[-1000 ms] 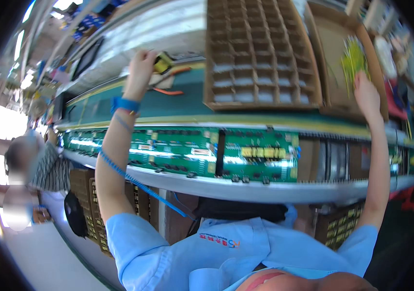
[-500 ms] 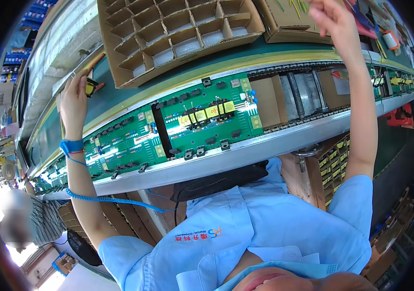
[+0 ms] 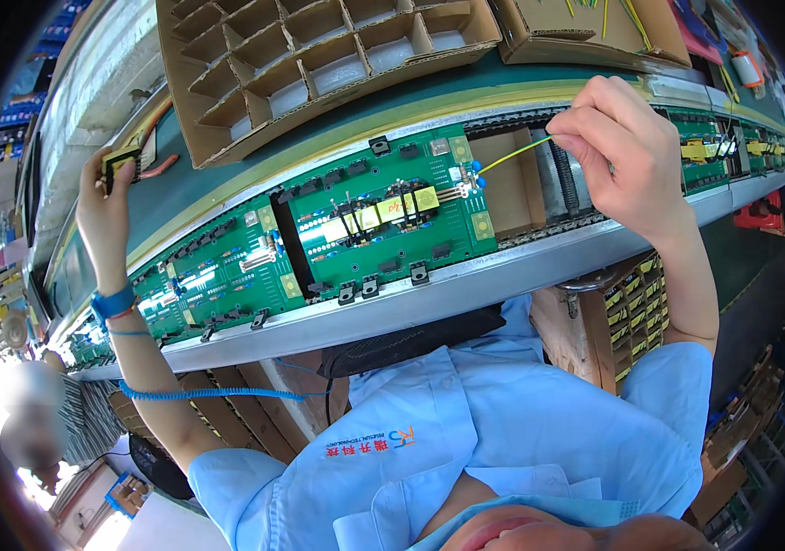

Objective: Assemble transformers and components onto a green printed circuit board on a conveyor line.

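Note:
My left hand (image 3: 104, 216) is raised at the far left, its fingers closed on a small black transformer (image 3: 121, 165) with yellow tape. In front of me a green circuit board (image 3: 323, 262) lies in the metal rail, with a larger yellow-taped transformer (image 3: 392, 209) across its middle. Over the rail, right of that board, my right hand (image 3: 626, 156) pinches a thin yellow-green wire (image 3: 519, 153). The wire's free end points left and is close to the small blue components (image 3: 479, 174) at the board's right edge; I cannot tell whether it touches them.
A divided cardboard box (image 3: 305, 87) stands behind the rail, beside another box (image 3: 585, 46) holding yellow-green wires. More boards (image 3: 218, 266) line the rail at left and right. A coiled blue cord (image 3: 218, 393) runs from my left wristband (image 3: 115, 303). At lower left is another person (image 3: 89, 413).
My right hand has come down from the wire box to the rail, now with a yellow-green wire in its fingers. My left hand has shifted left, still holding the small transformer.

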`<state>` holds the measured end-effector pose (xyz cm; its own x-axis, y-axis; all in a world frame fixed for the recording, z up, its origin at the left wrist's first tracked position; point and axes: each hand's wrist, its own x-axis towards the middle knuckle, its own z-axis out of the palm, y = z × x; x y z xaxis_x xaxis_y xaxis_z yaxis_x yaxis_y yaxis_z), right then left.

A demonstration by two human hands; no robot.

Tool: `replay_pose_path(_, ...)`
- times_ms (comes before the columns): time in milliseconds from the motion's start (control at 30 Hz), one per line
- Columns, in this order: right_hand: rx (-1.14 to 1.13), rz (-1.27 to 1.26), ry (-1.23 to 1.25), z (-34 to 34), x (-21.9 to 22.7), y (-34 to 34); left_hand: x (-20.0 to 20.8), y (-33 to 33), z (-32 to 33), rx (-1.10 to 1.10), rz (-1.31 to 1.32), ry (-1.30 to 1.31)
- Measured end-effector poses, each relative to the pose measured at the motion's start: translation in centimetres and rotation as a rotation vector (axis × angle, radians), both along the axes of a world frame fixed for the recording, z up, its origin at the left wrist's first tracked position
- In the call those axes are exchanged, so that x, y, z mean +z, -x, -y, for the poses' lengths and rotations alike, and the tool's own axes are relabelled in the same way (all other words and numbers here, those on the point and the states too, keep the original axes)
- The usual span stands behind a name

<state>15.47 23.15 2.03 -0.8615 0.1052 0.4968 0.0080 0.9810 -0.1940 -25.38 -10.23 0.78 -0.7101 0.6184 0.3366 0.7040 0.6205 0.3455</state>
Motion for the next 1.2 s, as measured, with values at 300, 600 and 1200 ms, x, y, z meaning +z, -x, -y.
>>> replay_pose_path(300,0.034,-0.028,-0.076,0.1,0.0,0.2,1.5,-4.5,0.0,0.018,0.384,-0.314)
replay_pose_path(600,0.085,0.004,-0.174,0.6,0.4,0.5,2.9,-10.1,-1.0,-0.124,0.396,-0.317)
replay_pose_path(1200,0.281,0.135,0.055,7.9,-0.5,3.7,0.3,-17.3,-2.6,-0.315,1.031,-0.377)
